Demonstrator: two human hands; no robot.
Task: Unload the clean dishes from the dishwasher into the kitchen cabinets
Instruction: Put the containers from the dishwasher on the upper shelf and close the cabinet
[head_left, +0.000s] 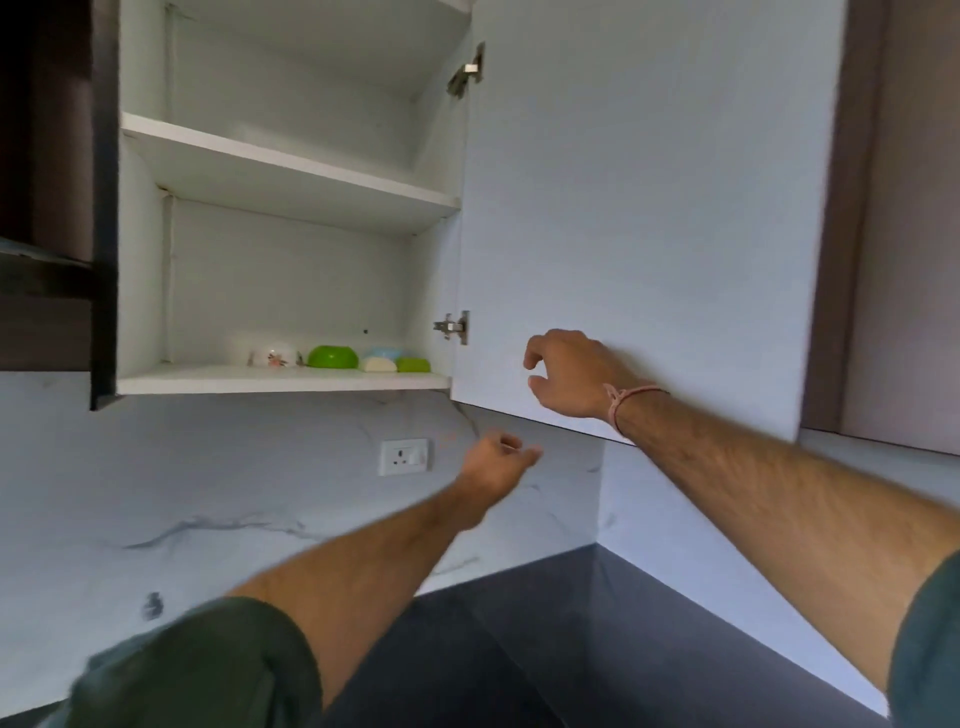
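A white wall cabinet stands open, and its door (649, 208) swings out to the right. On the bottom shelf (280, 383) sit a white floral bowl (275, 356), a green bowl (332, 357), and a few small pale and green dishes (397, 362). The upper shelf (291, 161) shows nothing on it. My right hand (569, 374) is raised in front of the door's lower part, fingers loosely curled, holding nothing. My left hand (496, 465) hangs below the cabinet, before the backsplash, fingers loosely curled and empty. The dishwasher is out of view.
A white wall socket (404, 456) is set in the marble-look backsplash (208, 493). The dark countertop (519, 649) runs into a corner below. A dark cabinet (47, 208) adjoins on the left, and a brown panel (883, 208) stands at right.
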